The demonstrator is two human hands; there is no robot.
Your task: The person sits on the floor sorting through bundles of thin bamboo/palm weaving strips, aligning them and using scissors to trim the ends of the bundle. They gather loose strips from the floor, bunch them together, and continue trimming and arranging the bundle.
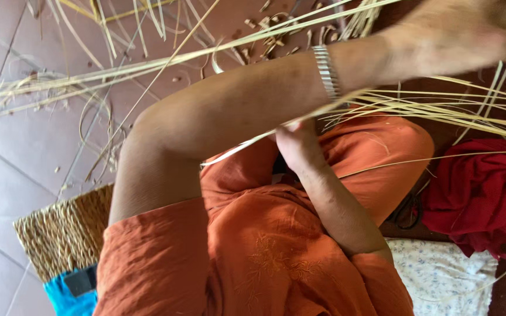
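Note:
My right hand is in the middle of the view, over my lap in orange cloth, pinching a bundle of thin pale cane strips that fan out to the right. My left arm, with a metal watch band on the wrist, crosses above it toward the upper right. My left hand is blurred there, near more long strips, and its fingers run off the frame edge, so its grip does not show.
Loose strips and offcuts litter the tiled floor at upper left. A woven mat and a blue item lie at lower left. At right are a red cloth bundle, dark scissors and a flowered white cloth.

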